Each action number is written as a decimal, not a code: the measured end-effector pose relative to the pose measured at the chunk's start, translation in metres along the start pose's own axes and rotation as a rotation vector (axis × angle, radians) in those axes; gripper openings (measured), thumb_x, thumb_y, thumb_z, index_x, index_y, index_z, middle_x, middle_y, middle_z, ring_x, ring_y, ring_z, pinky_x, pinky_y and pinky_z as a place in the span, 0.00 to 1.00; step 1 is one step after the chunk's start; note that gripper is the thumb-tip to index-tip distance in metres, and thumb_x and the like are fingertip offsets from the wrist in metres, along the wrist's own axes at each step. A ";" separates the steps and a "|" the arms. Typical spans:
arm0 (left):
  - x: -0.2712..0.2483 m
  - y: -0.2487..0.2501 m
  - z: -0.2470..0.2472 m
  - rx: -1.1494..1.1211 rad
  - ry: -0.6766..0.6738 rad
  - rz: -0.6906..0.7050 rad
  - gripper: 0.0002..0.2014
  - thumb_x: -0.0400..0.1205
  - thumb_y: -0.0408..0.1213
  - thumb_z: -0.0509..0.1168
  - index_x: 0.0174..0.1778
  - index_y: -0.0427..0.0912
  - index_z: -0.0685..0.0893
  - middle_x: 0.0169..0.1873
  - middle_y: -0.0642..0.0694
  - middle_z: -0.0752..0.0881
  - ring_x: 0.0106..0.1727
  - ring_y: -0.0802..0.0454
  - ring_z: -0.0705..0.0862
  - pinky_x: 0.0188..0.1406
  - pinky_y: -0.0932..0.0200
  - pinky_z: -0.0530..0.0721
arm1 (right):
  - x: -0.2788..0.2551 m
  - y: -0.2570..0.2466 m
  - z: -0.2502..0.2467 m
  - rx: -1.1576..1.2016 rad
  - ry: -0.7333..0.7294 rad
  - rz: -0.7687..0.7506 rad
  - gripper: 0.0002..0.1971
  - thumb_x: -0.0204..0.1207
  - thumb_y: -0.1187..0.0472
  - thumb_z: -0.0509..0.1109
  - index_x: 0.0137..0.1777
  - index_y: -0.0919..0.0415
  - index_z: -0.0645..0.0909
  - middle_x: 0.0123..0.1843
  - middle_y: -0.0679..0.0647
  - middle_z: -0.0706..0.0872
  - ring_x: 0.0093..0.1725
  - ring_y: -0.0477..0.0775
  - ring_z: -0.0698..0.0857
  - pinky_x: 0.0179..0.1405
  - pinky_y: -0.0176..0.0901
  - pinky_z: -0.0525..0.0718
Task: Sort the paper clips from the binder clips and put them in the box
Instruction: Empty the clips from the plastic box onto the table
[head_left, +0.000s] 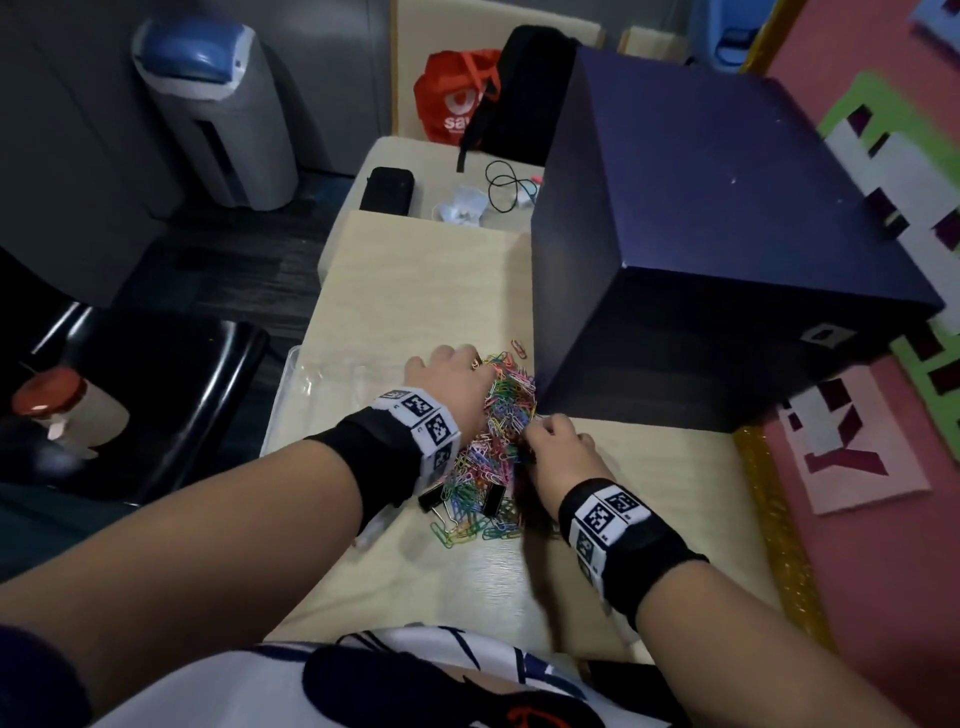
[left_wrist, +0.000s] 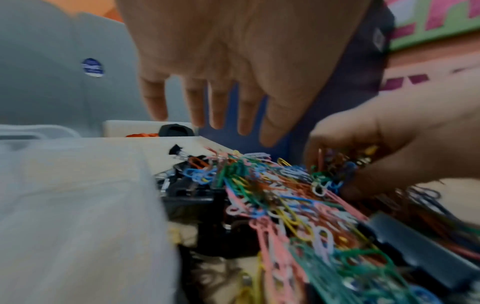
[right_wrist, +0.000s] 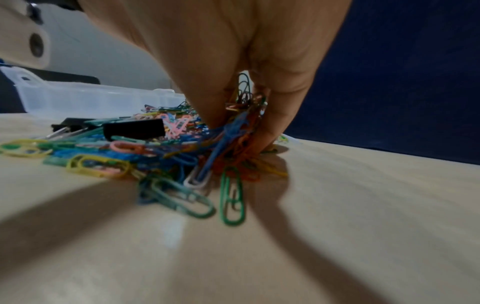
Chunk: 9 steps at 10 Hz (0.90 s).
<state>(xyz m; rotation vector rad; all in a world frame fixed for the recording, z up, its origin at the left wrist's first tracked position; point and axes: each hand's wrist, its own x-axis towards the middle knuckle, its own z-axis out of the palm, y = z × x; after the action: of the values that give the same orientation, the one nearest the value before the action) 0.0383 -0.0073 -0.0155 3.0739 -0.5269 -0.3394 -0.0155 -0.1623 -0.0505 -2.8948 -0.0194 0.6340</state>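
Note:
A heap of coloured paper clips (head_left: 501, 415) lies on the pale wooden table (head_left: 426, 275), with black binder clips (head_left: 493, 500) mixed in at its near edge. My left hand (head_left: 457, 379) hovers over the heap's left side with fingers (left_wrist: 217, 107) straight and spread, holding nothing. My right hand (head_left: 550, 439) digs into the heap's right side; its fingertips (right_wrist: 265, 123) pinch a bunch of paper clips (right_wrist: 241, 123). A clear plastic box (head_left: 322, 384) sits at the table's left edge; it also shows in the left wrist view (left_wrist: 72, 205) and the right wrist view (right_wrist: 91, 96).
A big dark blue box (head_left: 701, 234) stands just right of the heap, close to both hands. One stray paper clip (head_left: 519, 347) lies beyond the heap. A black pouch (head_left: 387, 189), cables and a red bag (head_left: 457, 96) sit at the far end. A black chair (head_left: 156, 395) stands left.

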 end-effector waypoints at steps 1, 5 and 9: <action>-0.004 -0.025 -0.004 -0.072 0.103 -0.223 0.21 0.78 0.47 0.66 0.65 0.47 0.72 0.62 0.42 0.74 0.61 0.42 0.74 0.57 0.42 0.75 | 0.003 -0.003 -0.005 0.027 0.037 0.042 0.21 0.78 0.72 0.58 0.67 0.53 0.72 0.66 0.58 0.70 0.60 0.66 0.77 0.58 0.51 0.78; -0.006 -0.141 -0.008 -0.044 -0.218 -0.501 0.16 0.82 0.37 0.56 0.66 0.49 0.72 0.59 0.41 0.81 0.58 0.37 0.78 0.57 0.45 0.76 | 0.010 -0.015 -0.040 0.078 0.054 0.088 0.16 0.78 0.66 0.66 0.65 0.58 0.75 0.62 0.59 0.73 0.58 0.62 0.81 0.58 0.48 0.79; -0.001 -0.131 -0.005 0.115 -0.308 -0.226 0.09 0.79 0.33 0.64 0.53 0.40 0.86 0.43 0.47 0.85 0.42 0.47 0.84 0.41 0.57 0.81 | -0.001 -0.059 -0.055 0.256 0.065 -0.138 0.12 0.77 0.57 0.71 0.58 0.50 0.78 0.63 0.52 0.77 0.62 0.55 0.78 0.59 0.43 0.75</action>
<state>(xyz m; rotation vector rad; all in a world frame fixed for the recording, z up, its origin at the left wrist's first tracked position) 0.0815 0.1161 -0.0161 3.2154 -0.2041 -0.8226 0.0078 -0.1138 0.0097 -2.6386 -0.1189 0.4791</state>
